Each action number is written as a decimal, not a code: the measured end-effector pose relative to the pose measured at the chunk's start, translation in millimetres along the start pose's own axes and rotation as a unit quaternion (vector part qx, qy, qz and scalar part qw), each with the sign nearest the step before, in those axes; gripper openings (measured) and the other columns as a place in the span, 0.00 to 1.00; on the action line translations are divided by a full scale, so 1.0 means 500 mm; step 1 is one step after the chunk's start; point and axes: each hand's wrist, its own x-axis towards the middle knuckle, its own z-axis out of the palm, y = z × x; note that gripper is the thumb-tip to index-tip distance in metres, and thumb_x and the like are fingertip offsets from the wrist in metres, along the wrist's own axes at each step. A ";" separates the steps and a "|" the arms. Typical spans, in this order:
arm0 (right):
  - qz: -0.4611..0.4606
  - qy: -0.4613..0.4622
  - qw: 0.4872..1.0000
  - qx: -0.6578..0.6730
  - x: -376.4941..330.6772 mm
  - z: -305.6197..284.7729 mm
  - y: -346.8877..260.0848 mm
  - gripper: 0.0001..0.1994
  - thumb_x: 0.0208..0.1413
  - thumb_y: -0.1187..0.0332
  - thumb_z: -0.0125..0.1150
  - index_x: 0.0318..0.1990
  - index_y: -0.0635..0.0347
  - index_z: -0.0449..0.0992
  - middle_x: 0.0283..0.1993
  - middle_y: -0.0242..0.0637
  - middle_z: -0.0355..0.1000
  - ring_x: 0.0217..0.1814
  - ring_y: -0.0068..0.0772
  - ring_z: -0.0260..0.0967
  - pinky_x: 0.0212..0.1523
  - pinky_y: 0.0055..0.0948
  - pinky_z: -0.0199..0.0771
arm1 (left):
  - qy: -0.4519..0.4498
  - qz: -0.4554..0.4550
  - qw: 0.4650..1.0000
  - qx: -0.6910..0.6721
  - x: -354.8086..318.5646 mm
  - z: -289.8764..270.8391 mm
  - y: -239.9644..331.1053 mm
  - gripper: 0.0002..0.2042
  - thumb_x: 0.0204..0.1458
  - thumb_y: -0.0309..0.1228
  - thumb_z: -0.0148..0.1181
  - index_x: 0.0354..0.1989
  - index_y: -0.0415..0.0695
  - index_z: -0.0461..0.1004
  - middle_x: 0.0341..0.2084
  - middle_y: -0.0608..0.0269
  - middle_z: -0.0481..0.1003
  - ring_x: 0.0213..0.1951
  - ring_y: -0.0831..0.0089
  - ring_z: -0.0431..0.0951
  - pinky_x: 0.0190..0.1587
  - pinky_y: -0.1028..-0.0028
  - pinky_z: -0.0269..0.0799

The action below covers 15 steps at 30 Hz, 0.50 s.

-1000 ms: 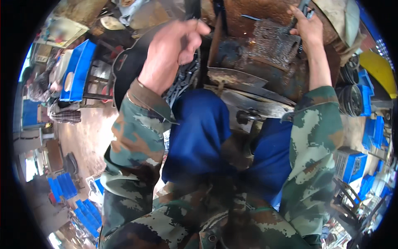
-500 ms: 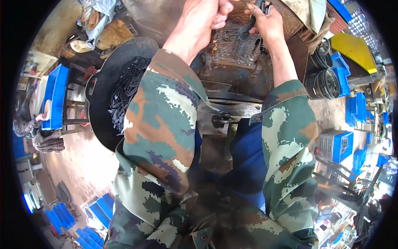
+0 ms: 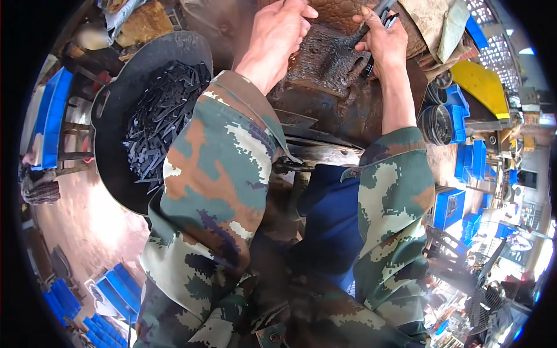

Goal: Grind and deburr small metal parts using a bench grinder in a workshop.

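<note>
1. The floor (image 3: 110,232) is pale and shiny, and a wide bit of it shows at the left, between the big pan and the blue trays (image 3: 119,290) lower down.
2. The brown, rusty worktop (image 3: 354,124) is in front of the person's knees. Its near edge slants down to the right.
3. The big black pan (image 3: 108,148) is left of the worktop. Its round rim has a hole near the left edge, and the left sleeve (image 3: 217,174) covers part of its right side.
4. The rough, dark block (image 3: 322,61) sits on the worktop. A strip of worktop shows between it and the near edge.
5. The left hand (image 3: 278,37) has its fingers curled in, up by the block's left side. I cannot tell if it holds something.
6. The right hand (image 3: 386,43) is at the block's right side, with a gap between the two hands.
7. It grips a dark tool (image 3: 381,10), pointing down to the block, and some thin black sticks (image 3: 392,21).
8. Many small dark strips (image 3: 162,116) lie heaped in the pan.
</note>
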 end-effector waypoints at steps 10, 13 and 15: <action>-0.012 -0.016 1.000 0.018 -0.005 0.004 -0.006 0.12 0.61 0.66 0.62 0.47 0.61 0.72 0.36 0.38 0.77 0.18 0.17 0.60 0.15 0.22 0.71 | 0.026 -0.001 1.000 -0.007 -0.005 0.010 0.000 0.12 0.64 0.37 0.47 0.34 0.44 0.72 0.18 0.71 0.65 0.17 0.82 0.58 0.20 0.79 0.52; 0.004 0.013 1.000 0.000 -0.007 0.004 -0.009 0.12 0.61 0.65 0.62 0.47 0.59 0.71 0.32 0.33 0.74 0.22 0.22 0.66 0.14 0.22 0.69 | 0.027 -0.014 1.000 0.002 -0.006 0.013 0.002 0.12 0.64 0.36 0.47 0.33 0.44 0.72 0.18 0.71 0.65 0.18 0.82 0.58 0.20 0.78 0.53; 0.002 0.012 1.000 0.003 -0.003 0.001 -0.005 0.12 0.61 0.65 0.62 0.47 0.59 0.71 0.32 0.33 0.74 0.22 0.22 0.66 0.14 0.22 0.69 | 0.024 -0.014 1.000 0.009 -0.004 0.014 0.000 0.12 0.64 0.36 0.47 0.33 0.44 0.72 0.18 0.71 0.65 0.18 0.82 0.58 0.21 0.78 0.53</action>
